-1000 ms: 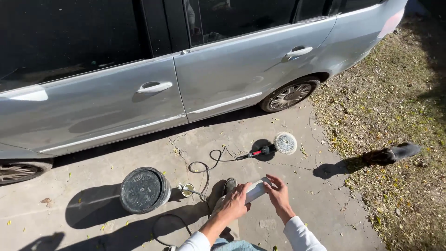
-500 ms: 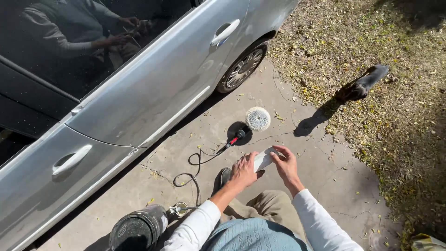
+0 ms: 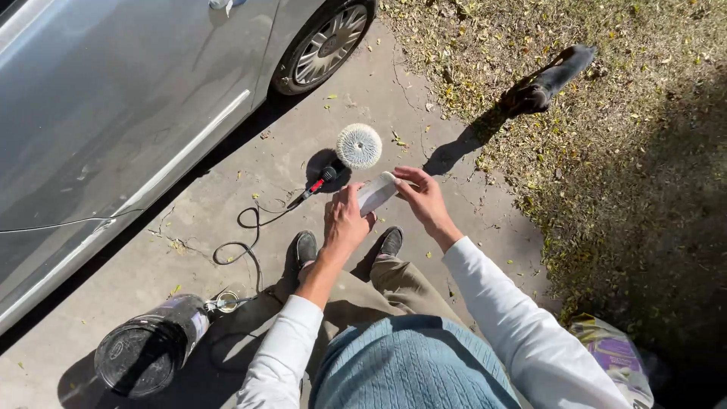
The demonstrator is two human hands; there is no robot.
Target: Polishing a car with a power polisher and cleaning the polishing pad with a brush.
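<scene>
Both hands now up off ground: we have risen, feet under us. Left hand (image 3: 346, 220) wraps near end of white bottle (image 3: 376, 193); right hand (image 3: 422, 198) fingertips pinch far end. Polisher (image 3: 357, 146) lies beyond our fingers, untouched. Bottle work comes first, we judge.

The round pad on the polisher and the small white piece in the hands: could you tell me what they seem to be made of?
Round pad: seems woolly or fibrous, off-white, matte, with a shaggy face. White piece, held between left hand and right hand: smooth, pale; plastic or foam, too small to tell.
</scene>
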